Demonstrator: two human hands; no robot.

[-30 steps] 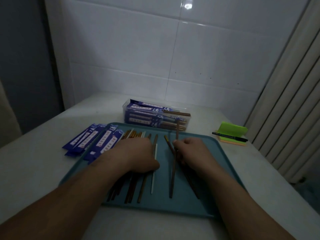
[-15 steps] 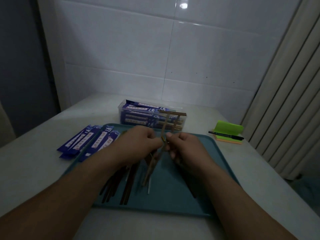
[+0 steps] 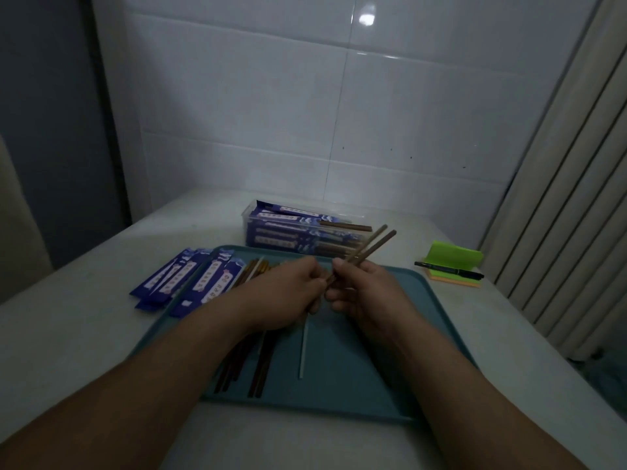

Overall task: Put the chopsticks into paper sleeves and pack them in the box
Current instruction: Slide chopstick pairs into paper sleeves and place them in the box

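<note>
Head view: your right hand [image 3: 368, 295] and left hand [image 3: 291, 293] meet above the tray [image 3: 359, 374], the fingers of both curled and pinching one brown pair [image 3: 371, 246], whose free ends tilt up toward the box [image 3: 288, 232]. Level the two tips first (a staggered pair would likely snag at a sleeve's mouth). Then, I judge, hold the pair in the right and send the left to the sleeves [image 3: 190, 281] lying across the tray's left rim and the surface. Loose chopsticks [image 3: 258, 364] lie under your left wrist.
</note>
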